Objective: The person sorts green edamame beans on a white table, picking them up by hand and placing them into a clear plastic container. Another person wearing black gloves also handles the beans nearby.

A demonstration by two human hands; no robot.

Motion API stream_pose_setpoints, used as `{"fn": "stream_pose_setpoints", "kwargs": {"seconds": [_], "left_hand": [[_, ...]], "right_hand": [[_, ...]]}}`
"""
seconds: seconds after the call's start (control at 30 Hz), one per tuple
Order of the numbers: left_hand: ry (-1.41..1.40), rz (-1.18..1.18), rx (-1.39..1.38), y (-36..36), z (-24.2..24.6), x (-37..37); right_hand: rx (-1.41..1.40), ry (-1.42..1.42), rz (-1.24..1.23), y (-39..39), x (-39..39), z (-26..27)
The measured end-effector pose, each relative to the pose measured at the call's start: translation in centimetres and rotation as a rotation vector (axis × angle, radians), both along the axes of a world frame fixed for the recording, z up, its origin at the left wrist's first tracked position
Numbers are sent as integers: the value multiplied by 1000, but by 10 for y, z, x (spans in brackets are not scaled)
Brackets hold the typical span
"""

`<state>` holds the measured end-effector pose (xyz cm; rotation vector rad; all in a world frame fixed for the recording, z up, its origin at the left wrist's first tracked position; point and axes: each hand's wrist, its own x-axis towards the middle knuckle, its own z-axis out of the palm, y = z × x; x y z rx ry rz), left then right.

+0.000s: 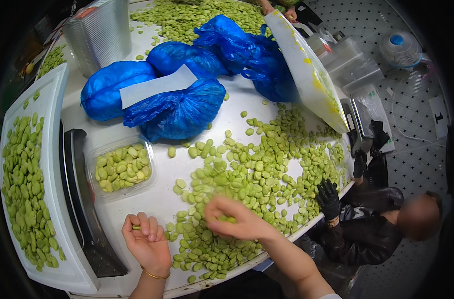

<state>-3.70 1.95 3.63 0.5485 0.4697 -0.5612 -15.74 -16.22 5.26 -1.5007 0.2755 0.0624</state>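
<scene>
Shelled broad beans (245, 179) lie spread over the white table (137, 220) before me. My right hand (232, 220) is curled over the near part of the spread, with beans (227, 219) showing inside its fingers. Palm up, my left hand (148, 239) rests at the left edge of the beans, a gold-coloured bangle (154, 275) on its wrist. Its fingers curl around at least one bean (136, 227). Beyond the left hand sits a clear plastic tub (148, 187) holding pale green beans (123, 168).
A white foam box (62, 239) of beans and a dark scale (96, 239) stand left. Behind are blue plastic bags (189, 108), a paper strip (157, 88) and stacked clear tubs (100, 41). A gloved co-worker's hand (327, 198) is at right, near a tilted foam box (301, 67).
</scene>
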Motion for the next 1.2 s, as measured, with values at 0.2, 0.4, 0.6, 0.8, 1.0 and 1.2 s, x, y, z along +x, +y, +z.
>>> {"fn": "stream_pose_setpoints", "kwargs": {"seconds": [0.2,0.4,0.6,0.8,1.0,1.2], "left_hand": [[-26,0,23,-1,-5,-3],[-37,-9,47,-3,-6,-7],[-63,-17,19,-2,-8,-5],[-40,-26,11,-2,-7,-7],[-72,-32,6,0,-7,-5],[-33,-16,9,-1,-6,-3]], "right_hand": [[531,419,-426,17,-249,18],[-15,960,-905,85,-440,-81],[-496,733,-1242,73,-450,-67],[-830,264,-848,-26,-216,3],[-1004,-24,-462,-52,-25,-5],[-1141,66,-328,-47,5,-24]]}}
